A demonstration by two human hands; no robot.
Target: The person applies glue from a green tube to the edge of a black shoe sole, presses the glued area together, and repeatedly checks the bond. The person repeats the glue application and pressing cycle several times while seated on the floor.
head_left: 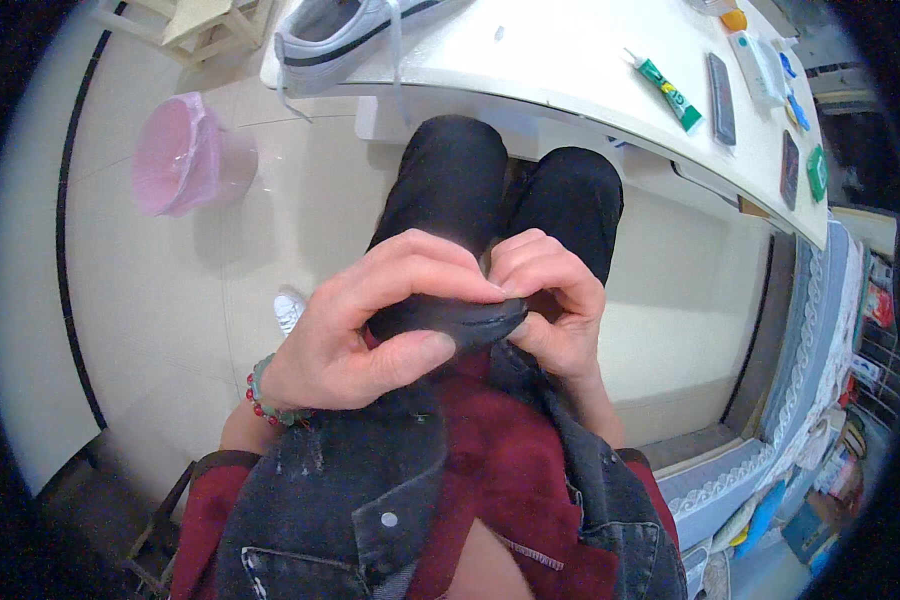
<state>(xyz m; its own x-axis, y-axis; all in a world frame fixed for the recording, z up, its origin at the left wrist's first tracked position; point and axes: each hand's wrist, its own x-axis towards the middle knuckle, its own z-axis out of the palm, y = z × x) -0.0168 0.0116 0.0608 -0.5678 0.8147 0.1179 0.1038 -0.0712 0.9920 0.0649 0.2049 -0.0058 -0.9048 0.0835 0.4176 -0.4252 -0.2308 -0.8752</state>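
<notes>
Over the lap [455,185], short of the tabletop's [530,65] near edge, left hand [355,325] and right hand [560,310] each pinch a black piece [470,318] in their grip, handling seemingly unfinished, progress otherwise unclear.

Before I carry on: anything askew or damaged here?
The shoe on the table has a loose lace hanging over the edge. The held black item shows a slit-like line, but I can't tell if that's damage.
</notes>
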